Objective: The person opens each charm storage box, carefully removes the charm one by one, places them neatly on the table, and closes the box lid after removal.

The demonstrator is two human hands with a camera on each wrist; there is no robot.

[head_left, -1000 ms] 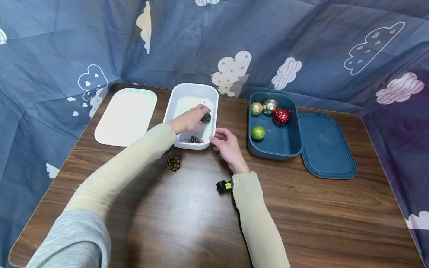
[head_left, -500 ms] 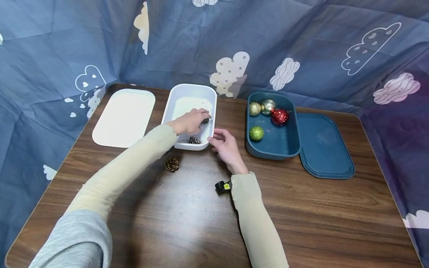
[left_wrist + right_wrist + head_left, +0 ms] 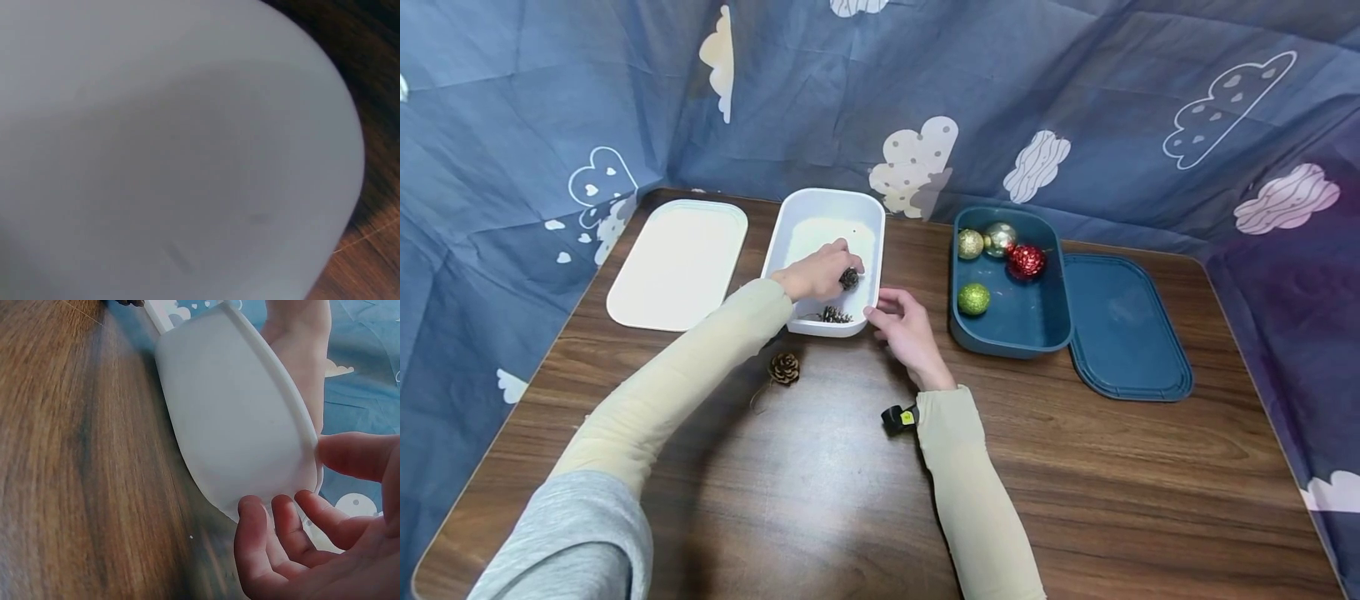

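Note:
My left hand (image 3: 820,272) reaches down into the white box (image 3: 786,229), its fingers curled at a dark pine cone (image 3: 849,279); its palm side is hidden. A second pine cone (image 3: 834,314) lies at the box's near wall. In front of the box, on the table, sits a brown pine cone (image 3: 785,368) with a string loop. My right hand (image 3: 904,329) holds the box's near right corner. In the right wrist view its thumb (image 3: 353,456) is on the rim while the other fingers bear on the outer wall. Only the box's pale wall (image 3: 206,144) fills the left wrist view.
A white lid (image 3: 681,267) lies left of the white box. To the right stands a blue box (image 3: 1030,321) with several ornament balls: gold, silver, red (image 3: 1026,262) and green (image 3: 973,298). Its blue lid (image 3: 1127,325) lies beside it. A cloud-patterned curtain (image 3: 797,108) hangs behind the table.
Inside the white box, my left hand and the pine cone at its fingers have shifted slightly toward the near side and left. The right hand keeps its place at the corner.

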